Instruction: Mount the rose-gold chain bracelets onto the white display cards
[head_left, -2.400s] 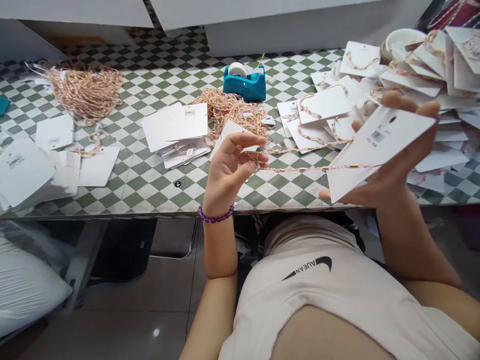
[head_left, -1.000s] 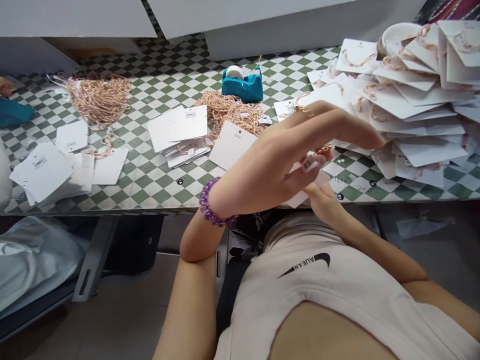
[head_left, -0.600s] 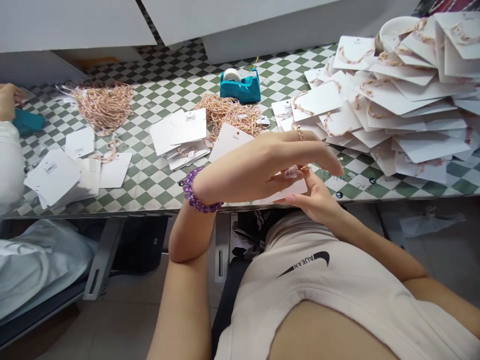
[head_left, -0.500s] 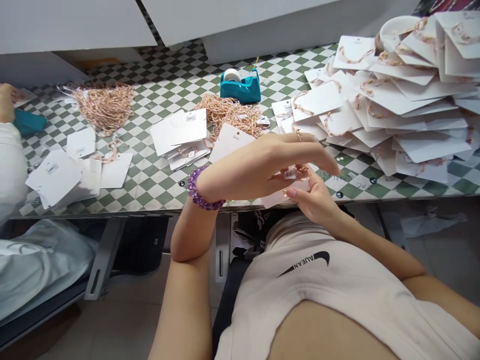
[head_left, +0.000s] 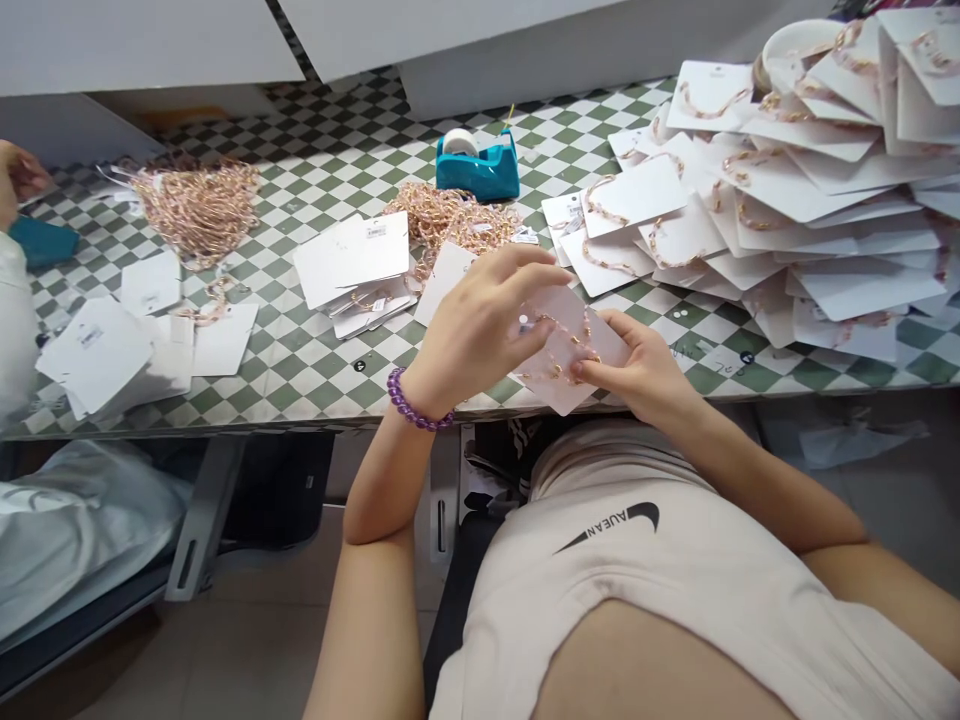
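Note:
My right hand (head_left: 637, 370) grips a white display card (head_left: 566, 398) by its right side, with the thumb pressing a pink-and-gold beaded bracelet (head_left: 556, 370) against its face. The bracelet lies in loose loops across the card. My left hand (head_left: 480, 325), with a purple bead bracelet on its wrist, is at the card's upper left. Its fingers are curled over the card, and its thumb tip meets one end of the beaded bracelet. Part of the card is hidden behind both hands.
A heap of beaded strands (head_left: 480, 228) lies beyond my left hand, near a teal tape dispenser (head_left: 480, 170). Carded bracelets (head_left: 810, 200) pile up on the right. White cards (head_left: 352, 255) are stacked to the left. At far left are a co-worker's hand (head_left: 26, 172) and another strand heap (head_left: 199, 210).
My left hand has drawn back to the left and turned, uncovering the card. The card now faces up more, showing the bracelet across it. My right hand keeps its grip.

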